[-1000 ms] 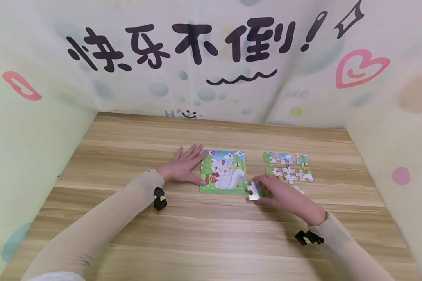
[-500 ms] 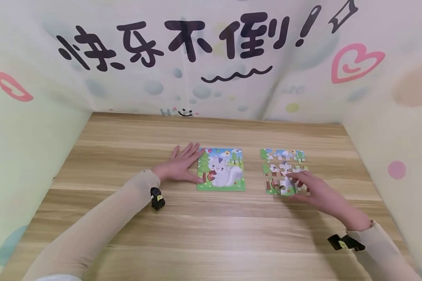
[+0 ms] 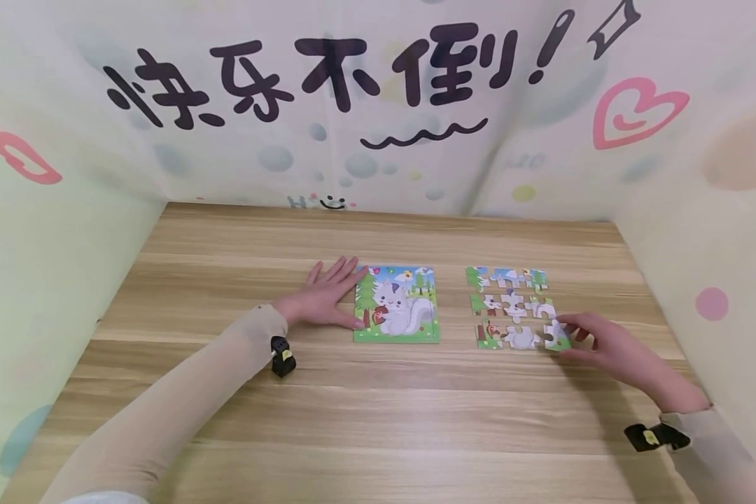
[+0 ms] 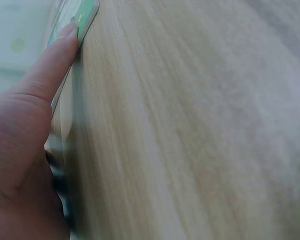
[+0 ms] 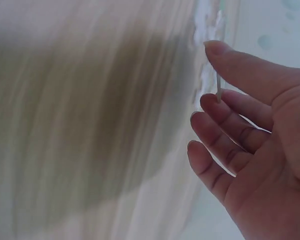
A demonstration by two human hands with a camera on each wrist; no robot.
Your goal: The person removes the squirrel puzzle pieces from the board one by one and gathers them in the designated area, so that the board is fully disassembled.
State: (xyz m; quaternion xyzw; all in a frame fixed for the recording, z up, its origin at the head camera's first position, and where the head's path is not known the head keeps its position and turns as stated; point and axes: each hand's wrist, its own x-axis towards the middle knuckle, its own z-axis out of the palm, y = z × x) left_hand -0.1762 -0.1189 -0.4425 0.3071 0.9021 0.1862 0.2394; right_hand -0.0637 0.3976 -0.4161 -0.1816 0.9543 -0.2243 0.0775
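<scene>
A square squirrel picture board [image 3: 409, 308] lies flat on the wooden table. Along its left edge rests my left hand [image 3: 320, 302], fingers spread, with the thumb on the board's green lower corner in the left wrist view. My right hand [image 3: 614, 350] pinches a jigsaw puzzle piece [image 3: 558, 337], green and grey, between thumb and fingers. That piece shows as a thin pale edge [image 5: 219, 87] in the right wrist view. It sits at the lower right end of several other puzzle pieces [image 3: 514, 305], laid in three rows with small gaps.
The wooden table [image 3: 353, 427] reaches back to a printed curtain [image 3: 258, 168] with black lettering. Pale side walls [image 3: 699, 231] stand at left and right. Each wrist wears a small black camera [image 3: 282, 357].
My right hand has carried the puzzle piece rightward from beside the board, over the rows, to their lower right end. My left hand stays on the board; the head view shifted slightly.
</scene>
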